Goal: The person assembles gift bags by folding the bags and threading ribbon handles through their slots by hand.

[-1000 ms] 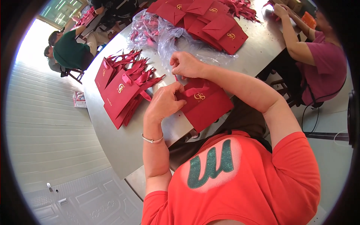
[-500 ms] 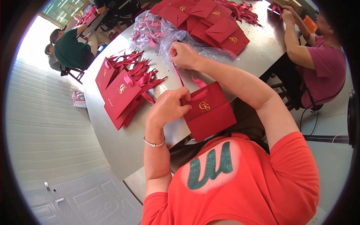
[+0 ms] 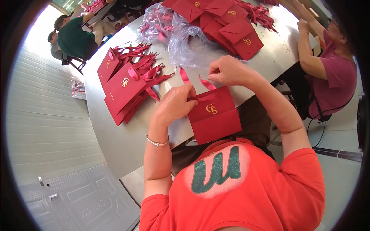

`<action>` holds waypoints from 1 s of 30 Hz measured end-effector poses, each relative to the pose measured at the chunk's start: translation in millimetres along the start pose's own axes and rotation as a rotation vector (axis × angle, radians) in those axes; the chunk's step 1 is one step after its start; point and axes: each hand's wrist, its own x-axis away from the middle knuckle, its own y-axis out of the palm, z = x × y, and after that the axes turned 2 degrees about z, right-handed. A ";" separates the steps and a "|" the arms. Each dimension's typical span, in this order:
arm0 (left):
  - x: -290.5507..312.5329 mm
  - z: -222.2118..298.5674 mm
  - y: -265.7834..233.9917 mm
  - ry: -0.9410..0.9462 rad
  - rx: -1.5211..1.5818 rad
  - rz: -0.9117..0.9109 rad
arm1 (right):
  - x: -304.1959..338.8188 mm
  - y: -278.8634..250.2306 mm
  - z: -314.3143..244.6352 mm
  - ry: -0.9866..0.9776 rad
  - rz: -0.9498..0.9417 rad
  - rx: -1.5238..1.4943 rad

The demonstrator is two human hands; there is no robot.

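Our left hand (image 3: 175,103) pinched on the top edge of a red paper bag (image 3: 214,115) at the near edge of the steel table (image 3: 127,148), our right hand (image 3: 227,70) closed on its red ribbon (image 3: 206,83) — drawn upward, stack of finished bags (image 3: 123,90) to the left, crumpled clear plastic (image 3: 185,42) just beyond.

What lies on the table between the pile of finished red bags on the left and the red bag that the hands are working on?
In the head view, between the pile of red bags and the red bag lie bare metal table and the left hand.
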 end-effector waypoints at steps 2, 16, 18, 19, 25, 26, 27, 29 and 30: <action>1.0 4.2 -3.4 -0.068 0.084 -0.025 | 13.5 8.2 -4.6 0.045 -0.030 -0.091; -3.4 0.4 -4.1 -0.181 0.279 -0.090 | 34.8 72.4 -26.7 -0.491 0.435 0.262; -2.3 1.1 -4.1 -0.179 0.221 -0.077 | 39.5 70.8 -34.1 -0.468 0.422 0.297; -2.4 0.1 -3.7 -0.181 0.223 -0.075 | 38.7 73.2 -33.5 -0.469 0.420 0.296; -2.7 -1.2 -1.6 -0.142 0.230 -0.036 | 33.4 84.7 -27.3 -0.413 0.437 0.108; -2.5 0.9 -2.5 -0.149 0.208 -0.036 | 33.2 84.3 -23.9 -0.321 0.363 -0.077; -2.6 1.7 -3.0 -0.156 0.186 -0.037 | 33.5 83.2 -21.5 -0.226 0.288 -0.260; -1.9 0.5 -2.8 -0.142 0.159 -0.028 | 35.7 76.5 -21.1 -0.168 0.232 -0.336; -1.0 0.1 -2.5 -0.129 0.130 -0.019 | 36.5 73.9 -21.2 -0.110 0.175 -0.412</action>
